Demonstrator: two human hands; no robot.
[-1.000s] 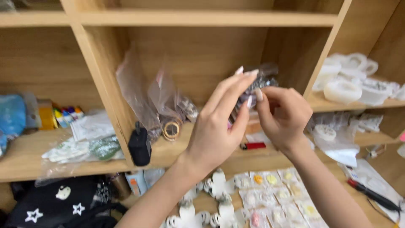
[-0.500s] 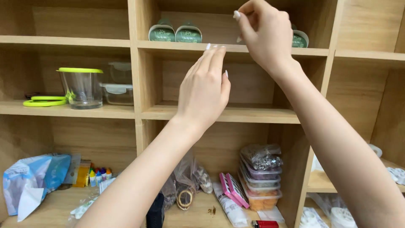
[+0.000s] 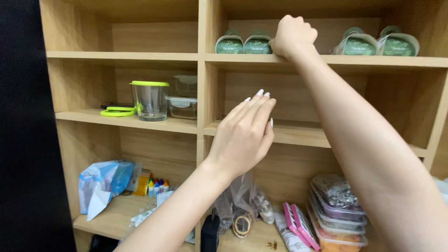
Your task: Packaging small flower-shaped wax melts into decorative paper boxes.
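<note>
Left hand (image 3: 243,137) is raised mid-air before the shelf (image 3: 298,133), fingers straight, together, holding nothing. Right hand (image 3: 291,37) reaches up, clenched on the upper shelf edge (image 3: 326,59) just beside two green pots (image 3: 243,45); any contents cannot be made out.

Wooden shelving unit (image 3: 205,116), dark left edge (image 3: 23,140)

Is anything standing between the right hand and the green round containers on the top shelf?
Nothing visible does. The right hand rests as a fist on the top shelf, right beside the nearest green round container; whether they touch is unclear. The left hand hangs lower, holding nothing.
</note>
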